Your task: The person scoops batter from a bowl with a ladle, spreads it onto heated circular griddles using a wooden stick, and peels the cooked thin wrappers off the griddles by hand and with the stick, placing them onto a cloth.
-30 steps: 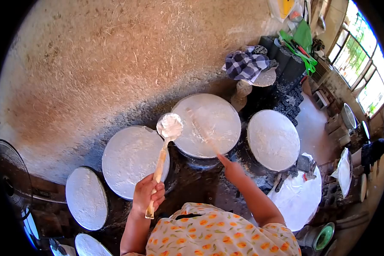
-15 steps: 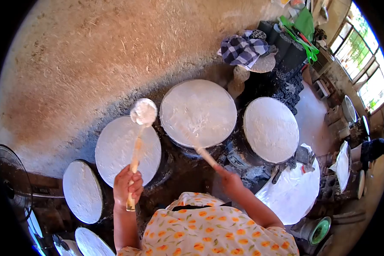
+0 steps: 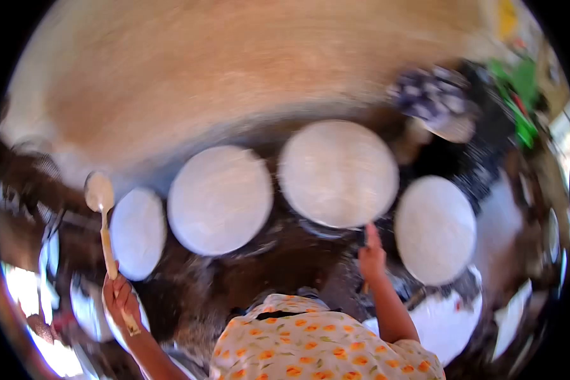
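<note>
Four round, white-topped drums (image 3: 220, 200) stand in an arc across the middle of the frame, apparently so that someone at its bottom centre can reach each by turning. The person's left hand (image 3: 121, 299), at the lower left, has its fingers wrapped around the handle of a long ladle (image 3: 107, 244). The ladle points up the frame, its bowl at the left, beside the narrow-looking leftmost drum (image 3: 138, 234) and clear of the central one. Held out there, it probably leaves the middle free for the other arm, and the grip low on the handle seems to give reach and keep the fingers well away from the bowl. Blur hides whether the bowl carries anything.

The right hand (image 3: 372, 256), right of centre, is at the near edge of the large central drum (image 3: 326, 177), one finger reaching up to the rim. I cannot tell whether its fingers close on a tool; a faint upright streak crosses the white top above, too smeared to name. A near-edge position like this likely lets the whole top be reached without leaning over it.

Another white top (image 3: 436, 231) sits farther right. Toward the upper right, a checked cloth (image 3: 427, 95) lies bunched near something green (image 3: 524, 82), both apart from the hands.
</note>
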Demonstrator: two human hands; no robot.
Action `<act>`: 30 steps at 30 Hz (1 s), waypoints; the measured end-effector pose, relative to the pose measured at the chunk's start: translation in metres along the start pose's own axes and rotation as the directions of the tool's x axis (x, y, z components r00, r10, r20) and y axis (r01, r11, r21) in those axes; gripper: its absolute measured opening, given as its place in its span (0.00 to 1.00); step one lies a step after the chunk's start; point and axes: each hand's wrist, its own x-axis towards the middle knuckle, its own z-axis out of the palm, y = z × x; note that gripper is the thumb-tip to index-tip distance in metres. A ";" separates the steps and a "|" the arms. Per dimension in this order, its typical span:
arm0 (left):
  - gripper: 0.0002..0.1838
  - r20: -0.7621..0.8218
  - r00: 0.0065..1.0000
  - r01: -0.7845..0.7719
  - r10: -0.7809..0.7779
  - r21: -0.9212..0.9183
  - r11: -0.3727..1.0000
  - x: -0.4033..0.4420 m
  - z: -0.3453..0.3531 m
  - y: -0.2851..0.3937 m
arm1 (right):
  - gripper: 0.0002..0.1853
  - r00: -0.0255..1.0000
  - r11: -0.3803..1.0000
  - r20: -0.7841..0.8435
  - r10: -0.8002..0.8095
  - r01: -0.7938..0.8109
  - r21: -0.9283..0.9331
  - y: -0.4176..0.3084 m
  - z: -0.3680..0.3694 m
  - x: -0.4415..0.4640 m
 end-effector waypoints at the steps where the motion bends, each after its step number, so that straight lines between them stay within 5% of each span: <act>1: 0.23 -0.001 0.999 -0.046 0.046 -0.033 0.998 -0.023 -0.012 0.016 | 0.36 0.999 0.997 0.029 -0.019 0.016 0.077 0.005 0.009 -0.005; 6: 0.20 -0.264 0.876 -0.412 0.403 0.023 0.911 -0.130 -0.044 0.065 | 0.32 0.879 0.977 0.472 -0.065 -0.040 0.208 -0.038 0.027 -0.033; 9: 0.18 -0.318 0.774 -0.556 0.547 0.071 0.828 -0.183 -0.097 0.088 | 0.32 0.889 0.959 0.422 -0.178 0.061 0.276 -0.058 0.047 -0.030; 11: 0.12 -0.467 0.578 -0.685 0.669 0.166 0.709 -0.210 -0.155 0.099 | 0.32 0.867 0.943 0.428 -0.255 0.126 0.307 -0.080 0.068 -0.021; 13: 0.07 -0.425 0.598 -0.660 0.679 0.219 0.719 -0.245 -0.223 0.104 | 0.32 0.811 0.946 0.526 -0.256 0.099 0.308 -0.108 0.086 -0.024; 15: 0.06 -0.677 0.226 -0.729 0.701 0.360 0.582 -0.251 -0.244 0.092 | 0.33 0.780 0.929 0.525 -0.341 0.194 0.316 -0.132 0.111 -0.036; 18: 0.05 -0.756 0.143 -0.766 0.639 0.324 0.555 -0.281 -0.345 0.073 | 0.34 0.676 0.926 0.634 -0.375 0.247 0.285 -0.167 0.163 -0.058; 22: 0.05 -0.880 0.202 -0.784 0.429 0.117 0.609 -0.323 -0.457 0.036 | 0.34 0.569 0.808 0.575 -0.588 0.447 0.384 -0.221 0.235 -0.078; 24: 0.05 -0.924 0.229 -0.791 0.307 0.007 0.611 -0.351 -0.498 0.005 | 0.34 0.543 0.841 0.655 -0.526 0.445 0.307 -0.255 0.267 -0.084; 26: 0.05 -0.828 0.501 -0.803 0.250 -0.337 0.492 -0.370 -0.539 -0.024 | 0.33 0.506 0.834 0.689 -0.519 0.477 0.278 -0.291 0.302 -0.079; 30: 0.07 -0.882 0.471 -0.732 -0.025 -0.406 0.547 -0.386 -0.548 -0.055 | 0.31 0.470 0.757 0.699 -0.538 0.635 0.155 -0.346 0.364 -0.070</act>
